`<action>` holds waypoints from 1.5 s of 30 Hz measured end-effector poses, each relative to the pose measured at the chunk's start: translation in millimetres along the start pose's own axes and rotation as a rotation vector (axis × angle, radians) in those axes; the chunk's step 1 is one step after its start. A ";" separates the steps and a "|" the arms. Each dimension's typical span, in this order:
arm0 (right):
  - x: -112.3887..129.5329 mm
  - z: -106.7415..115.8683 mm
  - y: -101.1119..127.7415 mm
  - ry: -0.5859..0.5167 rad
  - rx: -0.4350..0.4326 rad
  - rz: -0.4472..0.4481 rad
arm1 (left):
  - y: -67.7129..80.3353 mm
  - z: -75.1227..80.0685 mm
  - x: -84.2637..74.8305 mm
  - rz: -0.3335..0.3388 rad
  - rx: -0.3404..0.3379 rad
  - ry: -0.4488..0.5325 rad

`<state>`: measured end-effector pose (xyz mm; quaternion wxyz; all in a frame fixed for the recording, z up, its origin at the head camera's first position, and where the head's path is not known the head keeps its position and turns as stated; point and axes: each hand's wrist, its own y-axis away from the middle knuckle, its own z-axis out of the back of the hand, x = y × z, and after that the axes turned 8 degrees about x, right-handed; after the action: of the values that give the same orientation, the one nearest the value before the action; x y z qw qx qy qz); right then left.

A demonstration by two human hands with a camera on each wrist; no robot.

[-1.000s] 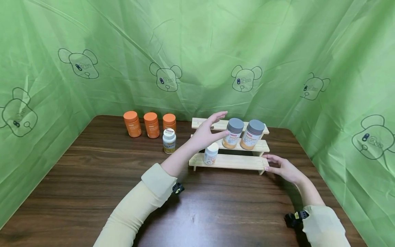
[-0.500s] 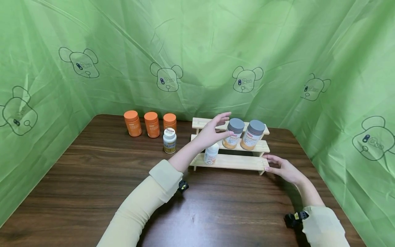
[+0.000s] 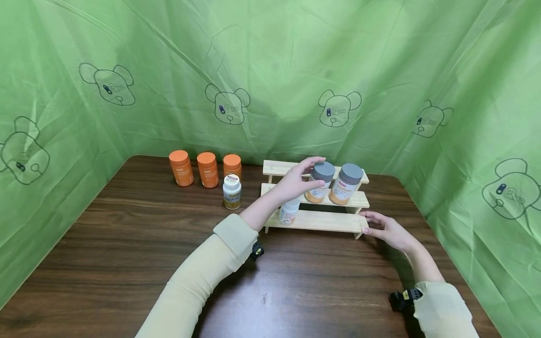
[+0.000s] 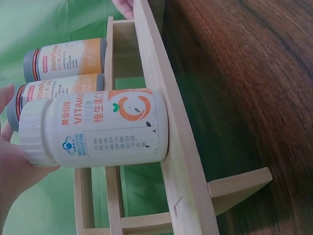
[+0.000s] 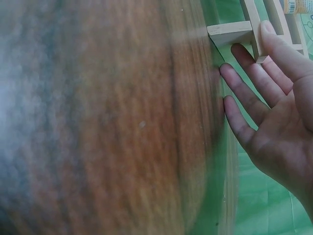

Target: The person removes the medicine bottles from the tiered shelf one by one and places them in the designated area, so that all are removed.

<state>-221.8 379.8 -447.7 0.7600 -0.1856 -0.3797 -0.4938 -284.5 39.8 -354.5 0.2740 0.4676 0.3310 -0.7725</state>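
Observation:
Reaching over the wooden tiered rack (image 3: 325, 222), my left hand (image 3: 292, 182) has its thumb across the front of the left grey-capped jar (image 3: 314, 195) and its fingers curved behind the cap. That jar stands on the middle tier beside a second grey-capped jar (image 3: 343, 190). Below the hand, a white vitamin bottle (image 4: 105, 127) stands on the front tier; in the left wrist view it covers part of the held jar and of the hand. My right hand (image 5: 283, 122) is at the rack's right end, thumb on the front plank's end, fingers loosely extended beside it.
Left of the rack stand three orange bottles, the left one (image 3: 181, 171), the middle one (image 3: 208, 173) and the right one (image 3: 232, 163). A white-capped bottle with a gold lower part (image 3: 232, 195) stands before the right one. Green cloth (image 3: 279, 70) encloses the wooden table (image 3: 169, 244).
My left hand has moved right, and its thumb and fingers have come around the left grey-capped jar. My right hand stays at the rack's end.

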 end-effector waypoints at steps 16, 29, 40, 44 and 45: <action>-0.8 0.0 0.4 0.000 0.007 0.006 | -7.4 0.8 -0.9 0.040 0.000 -0.029; -2.9 -0.5 -0.7 0.001 0.004 0.008 | -5.6 1.3 -4.1 0.051 -0.024 -0.038; 0.6 -0.2 -0.2 -0.008 0.008 -0.004 | -1.3 6.5 -14.6 0.035 -0.063 -0.076; 1.9 0.6 -1.0 -0.034 0.017 -0.008 | 0.2 10.1 -19.7 0.030 -0.073 -0.067; 2.1 0.7 -1.1 -0.037 0.019 -0.008 | 0.6 10.8 -21.0 0.028 -0.074 -0.064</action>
<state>-222.6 378.5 -445.7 0.7524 -0.1861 -0.3991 -0.4899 -281.3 33.5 -332.0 0.3124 0.4370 0.3438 -0.7702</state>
